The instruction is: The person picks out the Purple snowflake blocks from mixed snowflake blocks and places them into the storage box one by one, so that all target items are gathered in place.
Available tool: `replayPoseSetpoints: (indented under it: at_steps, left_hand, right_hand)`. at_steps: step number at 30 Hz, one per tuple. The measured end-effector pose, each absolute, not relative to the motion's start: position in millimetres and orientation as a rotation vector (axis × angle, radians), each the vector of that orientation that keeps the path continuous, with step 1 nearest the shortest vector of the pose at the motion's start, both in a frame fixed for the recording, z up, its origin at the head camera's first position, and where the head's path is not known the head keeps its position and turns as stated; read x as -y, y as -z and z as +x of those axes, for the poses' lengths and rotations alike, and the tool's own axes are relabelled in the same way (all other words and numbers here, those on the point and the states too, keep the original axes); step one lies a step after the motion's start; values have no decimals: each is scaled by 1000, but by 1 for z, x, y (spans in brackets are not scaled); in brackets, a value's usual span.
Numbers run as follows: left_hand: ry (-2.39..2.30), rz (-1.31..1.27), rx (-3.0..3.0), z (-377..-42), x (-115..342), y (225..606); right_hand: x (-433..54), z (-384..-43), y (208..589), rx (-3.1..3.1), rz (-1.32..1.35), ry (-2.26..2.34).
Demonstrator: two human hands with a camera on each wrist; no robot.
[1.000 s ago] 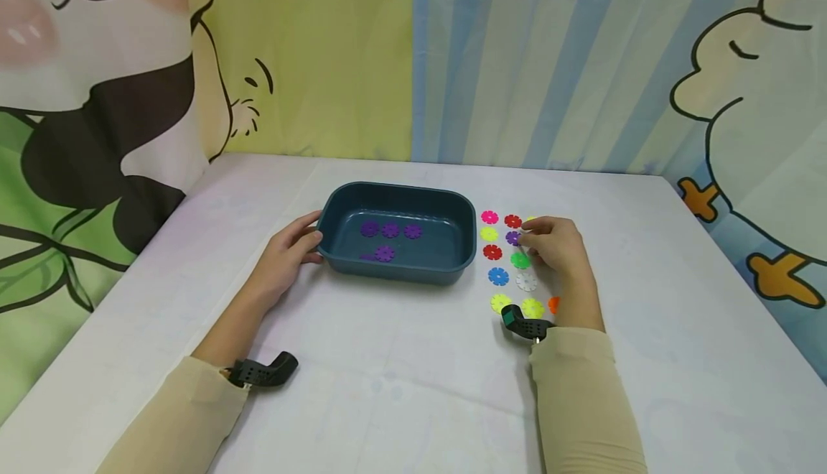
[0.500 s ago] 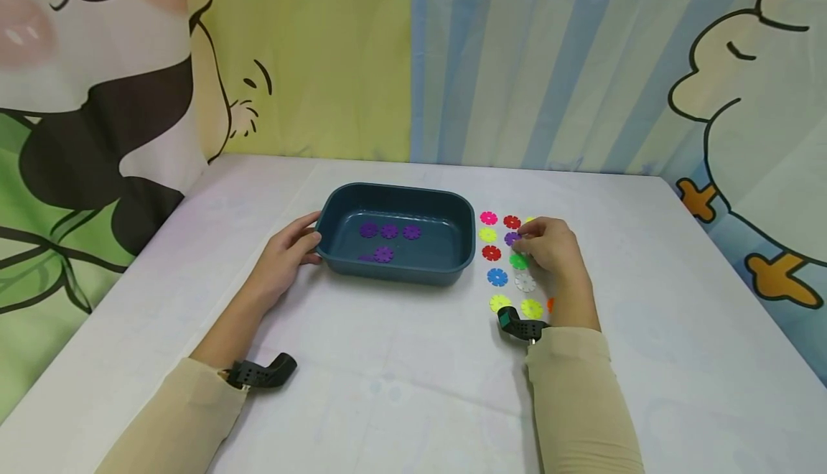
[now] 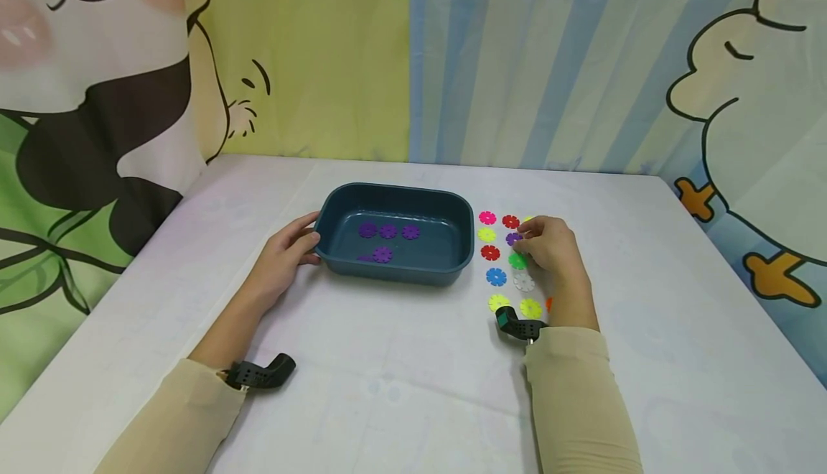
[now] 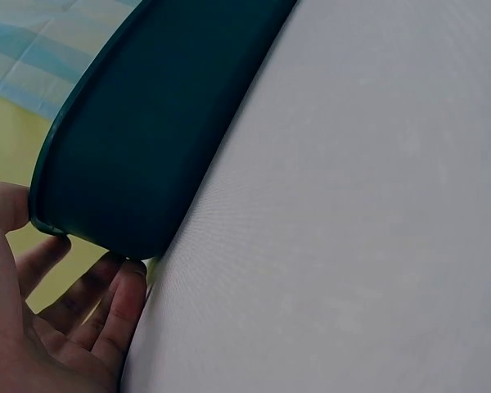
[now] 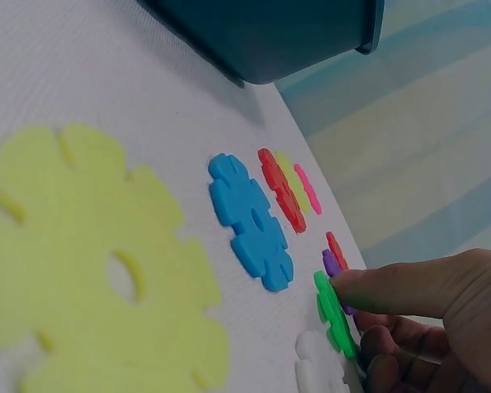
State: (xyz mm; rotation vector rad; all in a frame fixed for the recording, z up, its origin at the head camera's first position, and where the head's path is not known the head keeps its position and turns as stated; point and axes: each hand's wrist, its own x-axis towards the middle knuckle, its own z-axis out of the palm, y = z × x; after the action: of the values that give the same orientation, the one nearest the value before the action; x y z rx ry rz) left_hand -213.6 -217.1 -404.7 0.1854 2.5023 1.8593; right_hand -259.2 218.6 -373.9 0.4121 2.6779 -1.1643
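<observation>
A dark teal rectangular plastic basin (image 3: pixel 455 244) stands on the table with several purple snowflake discs (image 3: pixel 382 254) inside. My left hand (image 3: pixel 279 264) grips the basin's left end. In the left wrist view its thumb is on the rim and its fingers bend against the end wall. To the right of the basin, my right hand (image 3: pixel 552 251) pinches the edge of a purple snowflake disc (image 3: pixel 513 238) low over the table. In the right wrist view the thumb covers part of this disc, beside a green disc (image 5: pixel 334 315).
Rows of flat discs lie right of the basin, among them a pink (image 3: pixel 487 217), a red (image 3: pixel 490 252), a blue (image 3: pixel 496 277), a white (image 3: pixel 524 282) and a yellow disc (image 3: pixel 531 308). An orange disc (image 3: pixel 549 304) is partly behind the right wrist. Printed cloth hangs behind the table.
Both hands stay in place at the basin and the purple disc. The right hand and wrist have shifted very slightly left; the whole head view has drifted a little.
</observation>
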Motion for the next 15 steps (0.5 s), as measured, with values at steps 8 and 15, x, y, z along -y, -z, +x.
replayPoseSetpoints:
  at_steps: [8, 15]
  left_hand:
    - [-1861, 190, -2502, -214, 217, 405]
    - [-1858, 186, -2510, -214, 217, 405]
  right_hand:
    - [-218, -258, 373, -2680, 409, 1162]
    - [-218, -259, 373, -2696, 404, 1135]
